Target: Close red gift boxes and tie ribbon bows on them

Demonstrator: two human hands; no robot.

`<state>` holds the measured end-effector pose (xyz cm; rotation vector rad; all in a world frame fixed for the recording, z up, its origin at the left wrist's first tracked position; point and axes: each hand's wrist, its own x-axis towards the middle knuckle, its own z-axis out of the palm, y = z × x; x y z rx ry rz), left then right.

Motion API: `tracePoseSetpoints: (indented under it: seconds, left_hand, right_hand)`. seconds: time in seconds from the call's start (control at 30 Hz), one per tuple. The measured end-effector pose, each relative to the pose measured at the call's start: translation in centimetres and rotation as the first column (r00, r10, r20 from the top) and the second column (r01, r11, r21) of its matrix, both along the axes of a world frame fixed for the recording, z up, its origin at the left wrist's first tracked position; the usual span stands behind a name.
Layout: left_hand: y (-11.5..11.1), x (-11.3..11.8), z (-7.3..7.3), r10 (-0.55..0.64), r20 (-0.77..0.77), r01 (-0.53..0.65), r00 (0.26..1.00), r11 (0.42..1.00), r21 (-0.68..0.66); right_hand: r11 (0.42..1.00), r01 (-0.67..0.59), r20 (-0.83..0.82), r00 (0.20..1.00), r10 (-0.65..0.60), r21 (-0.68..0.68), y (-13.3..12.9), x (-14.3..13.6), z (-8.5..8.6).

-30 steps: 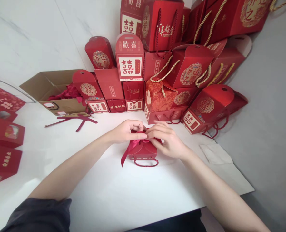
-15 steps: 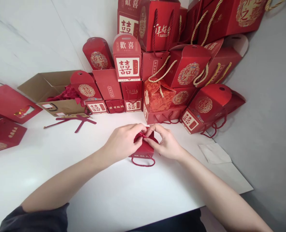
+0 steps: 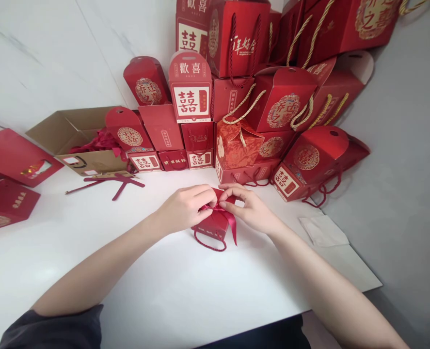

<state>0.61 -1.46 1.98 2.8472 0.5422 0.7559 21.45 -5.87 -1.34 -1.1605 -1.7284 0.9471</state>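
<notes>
My left hand (image 3: 187,208) pinches a glossy crimson ribbon (image 3: 232,225) atop the small red cardboard box (image 3: 211,225), inward of the white table's (image 3: 258,286) near edge. One ribbon tail now drapes rightward, seemingly unsecured; my right hand's (image 3: 253,211) fingertips bunch beside it, grip unclear.

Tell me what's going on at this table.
A person's left hand pinches a red ribbon atop a small red box, with the right hand at the ribbon too. One ribbon end hangs loose. The box sits on the white table, before stacked red boxes.
</notes>
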Motion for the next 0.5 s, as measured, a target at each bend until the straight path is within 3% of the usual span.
tracePoseSetpoints:
  seconds: [0.13, 0.3, 0.4, 0.5]
  left_hand:
    - [-0.05, -0.04, -0.01, -0.025, -0.024, 0.028, 0.999, 0.990, 0.135]
    - [-0.26, 0.06, 0.54, -0.052, -0.051, 0.066, 0.997, 0.943, 0.327]
    - [-0.38, 0.11, 0.66, -0.034, -0.066, 0.053, 0.997, 0.951, 0.306]
    - [-0.38, 0.13, 0.56, -0.005, -0.054, 0.015, 0.999, 0.983, 0.184]
  right_hand:
    - [0.996, -0.039, -0.066, 0.997, 0.033, -0.083, -0.12, -0.41, 0.19]
    - [0.998, 0.029, -0.055, 0.998, -0.031, -0.051, -0.32, -0.89, 0.31]
    - [0.998, 0.066, -0.036, 0.997, -0.066, -0.003, -0.48, -0.97, 0.18]
    - [0.987, 0.095, -0.009, 0.995, -0.095, 0.129, -0.72, -0.85, 0.25]
